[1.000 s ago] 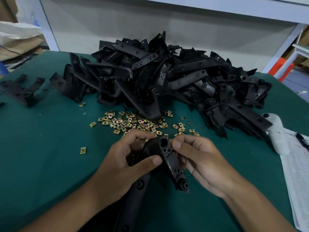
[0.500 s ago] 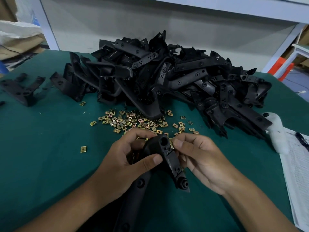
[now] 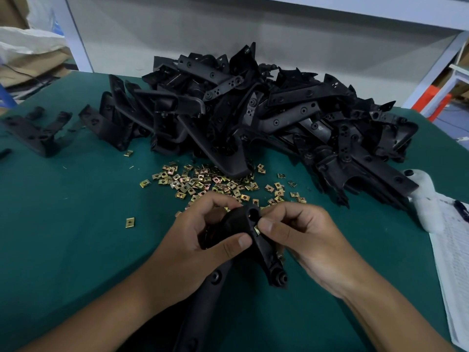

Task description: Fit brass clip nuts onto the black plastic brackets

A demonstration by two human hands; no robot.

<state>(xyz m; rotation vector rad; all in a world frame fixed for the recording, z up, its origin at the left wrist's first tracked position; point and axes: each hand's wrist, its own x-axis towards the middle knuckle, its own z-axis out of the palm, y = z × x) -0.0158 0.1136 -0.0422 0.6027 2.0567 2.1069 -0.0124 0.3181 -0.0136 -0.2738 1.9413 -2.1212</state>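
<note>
My left hand [image 3: 200,240] grips a black plastic bracket [image 3: 264,247] over the near middle of the green table, thumb across its upper arm. My right hand [image 3: 302,237] pinches a brass clip nut [image 3: 256,229] against the bracket's right edge, just below its round hole. Several loose brass clip nuts [image 3: 208,182] lie scattered beyond my hands. A big heap of black brackets [image 3: 266,118] fills the far half of the table.
A lone bracket [image 3: 35,130] lies at the far left. One stray clip nut [image 3: 130,222] sits left of my hands. A white object [image 3: 423,199] and a printed sheet [image 3: 456,262] lie at the right edge. A long black part [image 3: 200,311] runs toward me under my left wrist.
My right thumb and fingers have slid the brass clip nut down along the bracket's right edge. My left hand keeps the same grip on the bracket.
</note>
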